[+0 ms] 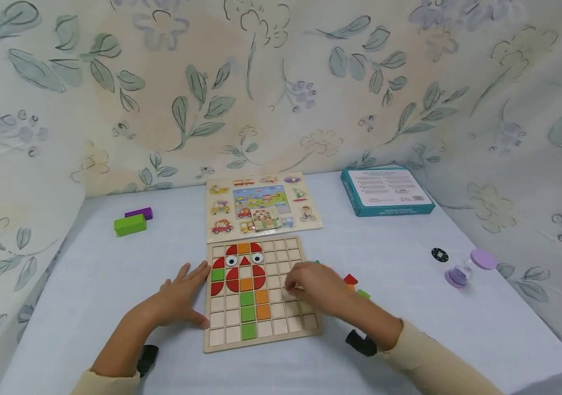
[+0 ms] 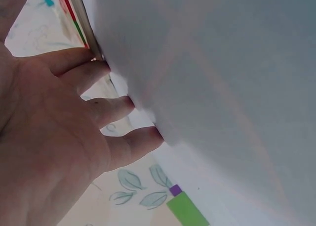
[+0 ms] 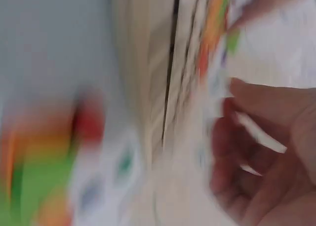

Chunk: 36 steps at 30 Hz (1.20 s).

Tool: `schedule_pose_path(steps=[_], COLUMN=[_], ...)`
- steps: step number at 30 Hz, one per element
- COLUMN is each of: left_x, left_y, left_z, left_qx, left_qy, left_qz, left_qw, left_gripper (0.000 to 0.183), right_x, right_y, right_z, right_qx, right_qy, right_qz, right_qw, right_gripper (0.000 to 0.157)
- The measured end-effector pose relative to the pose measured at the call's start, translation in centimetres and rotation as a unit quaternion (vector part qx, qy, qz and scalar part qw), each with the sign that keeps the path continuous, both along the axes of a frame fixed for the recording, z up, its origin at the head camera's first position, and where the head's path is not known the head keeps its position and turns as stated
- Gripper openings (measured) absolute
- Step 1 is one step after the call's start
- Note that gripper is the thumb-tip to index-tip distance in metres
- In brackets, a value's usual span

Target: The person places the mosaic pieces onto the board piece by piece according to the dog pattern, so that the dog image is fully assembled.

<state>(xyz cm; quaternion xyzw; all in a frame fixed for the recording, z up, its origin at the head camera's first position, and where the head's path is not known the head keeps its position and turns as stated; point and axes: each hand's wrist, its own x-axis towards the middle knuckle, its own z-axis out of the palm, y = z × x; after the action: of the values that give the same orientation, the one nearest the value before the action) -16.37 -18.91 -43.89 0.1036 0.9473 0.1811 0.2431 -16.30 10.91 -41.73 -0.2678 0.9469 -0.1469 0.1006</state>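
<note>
A wooden grid board (image 1: 288, 323) lies in the middle of the table, with red, orange and green tiles (image 1: 248, 314) set in some of its squares. Two tiles show round eyes (image 1: 257, 257). My left hand (image 1: 177, 299) spreads its fingers along the board's left edge, with the thumb near the lower corner. Over the board's right side is my right hand (image 1: 317, 288), its fingers bent and its thumb close to the forefinger. Blur in the right wrist view hides whether these fingertips (image 3: 229, 105) pinch a small piece; I cannot tell.
Loose coloured pieces (image 1: 350, 281) lie right of the board, partly behind the right forearm. Behind it are a picture puzzle board (image 1: 312, 216) and a teal box (image 1: 394, 209). Green (image 1: 130, 225) and purple blocks (image 1: 145, 212) lie left; a black chip (image 1: 440, 254) and a purple-lidded container (image 1: 460, 274) stand right.
</note>
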Motion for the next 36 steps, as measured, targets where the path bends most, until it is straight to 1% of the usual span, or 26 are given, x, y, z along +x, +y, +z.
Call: schedule_pose_path(steps=[1, 3, 5, 7, 11, 14, 17, 20, 22, 23, 24, 26, 28, 30, 31, 33, 34, 36], left_x=[0.0, 0.0, 0.0, 0.0, 0.1, 0.1, 0.2, 0.1, 0.0, 0.0, 0.0, 0.0, 0.0, 0.1, 0.1, 0.1, 0.1, 0.1], left_y=[0.0, -0.1, -0.2, -0.4, -0.9, -1.0, -0.9, -0.5, -0.4, -0.3, -0.3, -0.2, -0.2, -0.2, -0.2, -0.3, -0.3, -0.4], left_z=[0.0, 0.0, 0.0, 0.2, 0.4, 0.5, 0.5, 0.3, 0.3, 0.4, 0.4, 0.4, 0.4, 0.3, 0.3, 0.1, 0.1, 0.2], left_qx=[0.001, 0.003, 0.004, 0.004, 0.0, 0.003, 0.006, 0.011, 0.015, 0.016, 0.018, 0.018, 0.018, 0.016, 0.016, 0.015, 0.014, 0.013], left_qy=[0.002, 0.002, 0.002, 0.002, 0.01, 0.009, 0.002, -0.004, -0.005, -0.006, -0.007, -0.008, -0.008, -0.009, -0.009, -0.01, -0.009, -0.001], left_qz=[-0.001, -0.001, -0.001, -0.002, -0.006, -0.003, -0.002, -0.004, -0.005, -0.005, -0.003, -0.002, 0.002, 0.004, 0.005, 0.007, 0.006, 0.003], left_qw=[1.0, 1.0, 1.0, 1.0, 0.9999, 0.9999, 1.0, 0.9999, 0.9999, 0.9998, 0.9998, 0.9998, 0.9998, 0.9998, 0.9998, 0.9998, 0.9999, 0.9999], left_gripper=[0.119, 0.119, 0.118, 0.118, 0.118, 0.118, 0.118, 0.117, 0.117, 0.117, 0.117, 0.117, 0.117, 0.117, 0.117, 0.117, 0.117, 0.117], right_x=[-0.3, -0.7, -1.0, -1.1, -1.1, -1.1, -1.0, -0.9, -1.0, -1.1, -1.2, -1.3, -1.4, -1.5, -1.5, -1.5, -1.5, -1.6], right_y=[1.3, 3.8, 5.9, 7.2, 7.8, 7.9, 8.1, 8.3, 7.9, 7.5, 7.0, 5.4, 3.4, 1.4, 0.5, -1.1, -1.7, -2.5], right_z=[0.4, 0.8, 0.7, 0.0, -1.2, -1.4, -1.3, -0.9, -0.5, -0.2, 0.1, 0.4, 0.5, 0.4, 0.1, -0.3, -0.6, -0.9], right_qx=[0.017, 0.05, 0.073, 0.076, 0.064, 0.071, 0.088, 0.102, 0.099, 0.087, 0.066, 0.013, -0.043, -0.079, -0.086, -0.086, -0.084, -0.082], right_qy=[-0.011, -0.04, -0.067, -0.087, -0.086, -0.071, -0.062, -0.054, -0.047, -0.047, -0.05, -0.06, -0.077, -0.089, -0.09, -0.085, -0.081, -0.072], right_qz=[-0.031, -0.087, -0.123, -0.141, -0.143, -0.135, -0.128, -0.128, -0.134, -0.135, -0.133, -0.112, -0.07, -0.021, 0.0, 0.027, 0.033, 0.031], right_qw=[0.999, 0.994, 0.987, 0.983, 0.984, 0.986, 0.986, 0.985, 0.985, 0.986, 0.988, 0.992, 0.994, 0.993, 0.992, 0.992, 0.993, 0.993], right_gripper=[0.011, 0.014, 0.016, 0.014, 0.009, 0.013, 0.019, 0.019, 0.017, 0.017, 0.017, 0.015, 0.013, 0.012, 0.012, 0.013, 0.013, 0.013])
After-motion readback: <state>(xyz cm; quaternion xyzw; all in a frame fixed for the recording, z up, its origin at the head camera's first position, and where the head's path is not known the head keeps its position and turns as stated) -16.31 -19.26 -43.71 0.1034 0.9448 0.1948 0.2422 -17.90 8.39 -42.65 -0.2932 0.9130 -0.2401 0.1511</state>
